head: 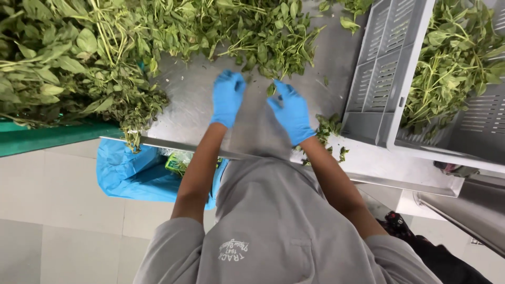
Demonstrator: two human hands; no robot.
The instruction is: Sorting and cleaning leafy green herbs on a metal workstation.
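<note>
Both hands are seen from above, each covered by a blue glove, resting over a stainless steel table (200, 105). The left hand (228, 98) is held flat with its fingers extended and together, gripping nothing; its fingertips lie just short of the near edge of the leafy greens. The right hand (292, 112) is likewise spread loosely, fingers released, and a small sprig (271, 89) is noted at its fingertips; whether that sprig is pinched or merely touched cannot be told. The main heap of leafy green stems (105, 47) is piled along the far and left side of the table, overhanging the table's front edge at the left. A smaller spread of the same greens (273, 42) lies directly beyond both hands. A few loose trimmings (329, 129) are observed beside the right wrist, near the table edge. A grey slotted plastic crate (379, 79) is positioned to the right of the hands, tilted, and is partly filled with greens (452, 63). Below the table, at the left, a blue plastic bag (131, 171) is seen hanging open against a tiled floor (63, 210). A grey short-sleeved garment (273, 226) is worn by the person, both forearms being bare between sleeve and glove.
</note>
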